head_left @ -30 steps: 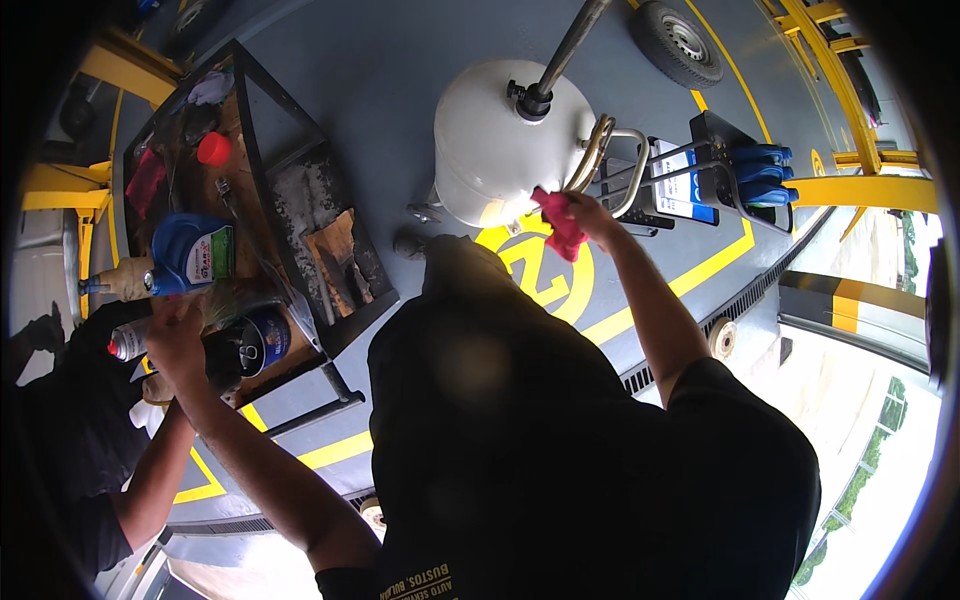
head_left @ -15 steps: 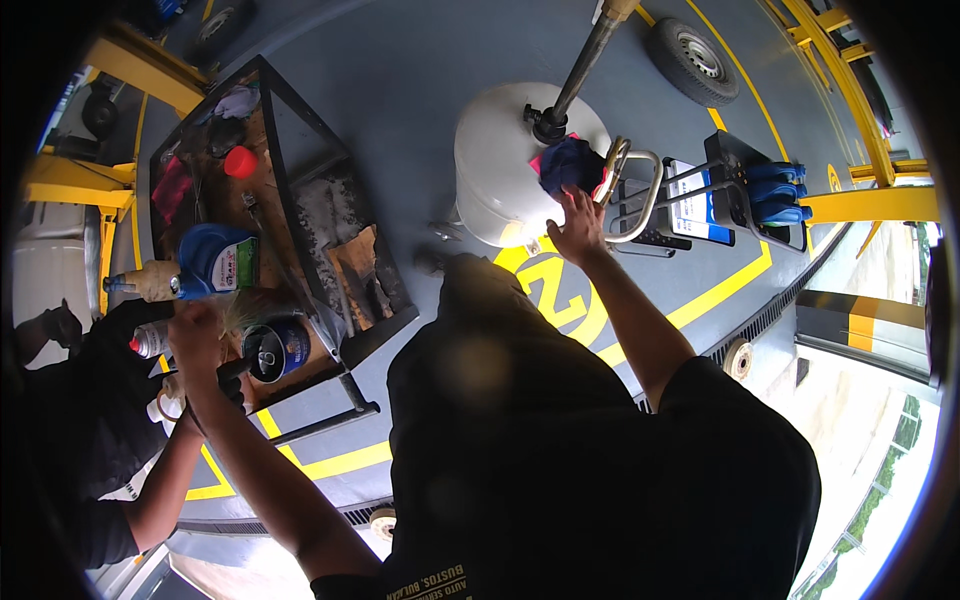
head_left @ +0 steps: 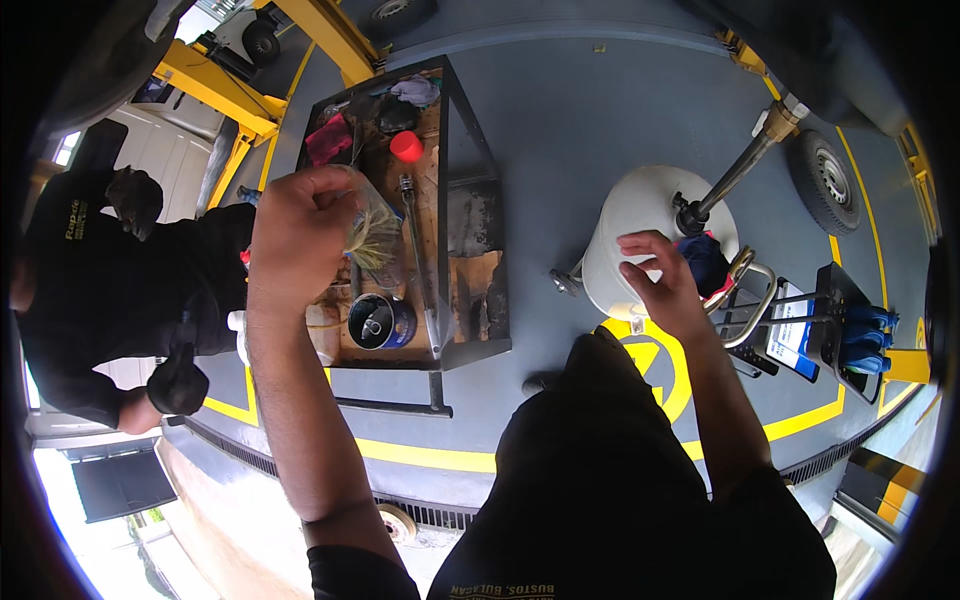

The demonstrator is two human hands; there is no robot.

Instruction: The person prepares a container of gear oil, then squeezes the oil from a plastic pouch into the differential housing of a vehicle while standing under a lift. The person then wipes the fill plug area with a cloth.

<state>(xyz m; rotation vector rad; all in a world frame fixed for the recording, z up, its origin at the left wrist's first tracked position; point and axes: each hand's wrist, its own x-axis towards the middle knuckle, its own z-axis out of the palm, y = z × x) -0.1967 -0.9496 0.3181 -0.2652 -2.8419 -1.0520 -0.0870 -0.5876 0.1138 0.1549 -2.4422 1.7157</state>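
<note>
My left hand (head_left: 305,235) is raised over the black-framed cart, its fingers closed on a clear plastic bag (head_left: 375,240) with thin yellowish strands in it. Below the bag on the cart's brown top stands an open dark blue can (head_left: 383,322) with a metal piece inside. A long-handled ratchet wrench (head_left: 415,230) lies beside the bag. My right hand (head_left: 665,285) hovers by the white drum (head_left: 640,205), fingers apart and holding nothing. A dark blue cloth (head_left: 703,262) rests on the drum just beyond that hand.
A red cap (head_left: 406,147) and rags sit at the cart's (head_left: 475,354) far end. From the drum rises a metal pipe (head_left: 745,160). Blue bottles (head_left: 866,340) stand in a rack at right, near a tire (head_left: 825,180). At left is a co-worker with a black-gloved hand (head_left: 180,388).
My left hand has lifted, with the plastic bag now plainly seen in it. The right hand has drawn back from the cloth. The co-worker has moved away from the cart; the blue bottle there is gone from view.
</note>
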